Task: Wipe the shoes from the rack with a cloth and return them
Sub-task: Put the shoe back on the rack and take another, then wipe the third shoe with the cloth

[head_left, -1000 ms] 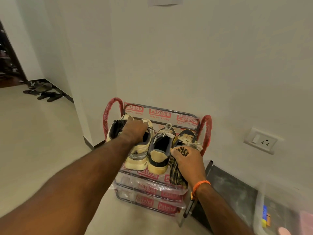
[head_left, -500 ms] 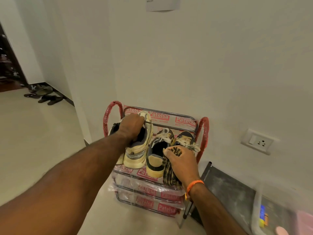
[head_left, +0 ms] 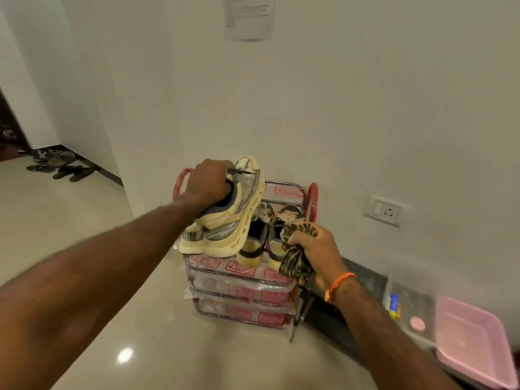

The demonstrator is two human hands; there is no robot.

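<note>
My left hand (head_left: 209, 182) grips a pair of cream-and-grey sneakers (head_left: 228, 220) by their openings, lifted and tilted above the top shelf of the shoe rack (head_left: 242, 277). The rack is a small metal frame wrapped in plastic with red labels and red side loops. A second pair, dark with cream heels (head_left: 260, 243), sits on the top shelf to the right. My right hand (head_left: 315, 246) holds a bunched brown patterned cloth (head_left: 295, 258) beside that pair, at the rack's right end.
A white wall stands right behind the rack, with a socket (head_left: 383, 210) to the right. A dark slab (head_left: 360, 280), a clear box and a pink tub (head_left: 472, 342) lie at the right. Sandals (head_left: 60, 166) lie far left by the skirting.
My left hand has raised the cream-and-grey sneakers off the top shelf and tipped them up. My right hand stays at the rack's right end with the cloth.
</note>
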